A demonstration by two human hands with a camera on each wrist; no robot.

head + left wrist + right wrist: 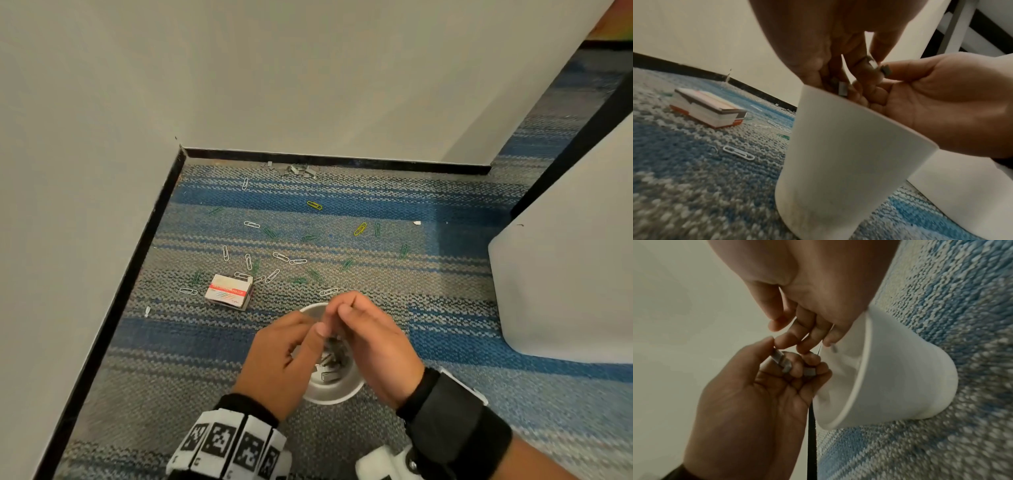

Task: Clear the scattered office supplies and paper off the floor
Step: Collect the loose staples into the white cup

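Note:
A white paper cup (337, 397) stands on the striped carpet with grey staple strips (330, 375) in its bottom. Both hands hover over its mouth. My left hand (317, 330) curls round several staple strips (809, 371), palm turned toward the right wrist camera. My right hand (342, 308) meets it fingertip to fingertip and pinches one strip (885, 71). One small piece (834, 348) is just inside the cup's rim. Paper clips (298, 261), white, green and yellow, lie scattered on the carpet beyond the cup. A pile of loose staples (298, 170) sits against the far skirting.
A small paper-clip box (228, 291) lies on the carpet left of the cup. Walls close the corner at left and back. A large white object (565, 257) stands at the right. Two small paper scraps (417, 223) (147, 310) lie on the floor.

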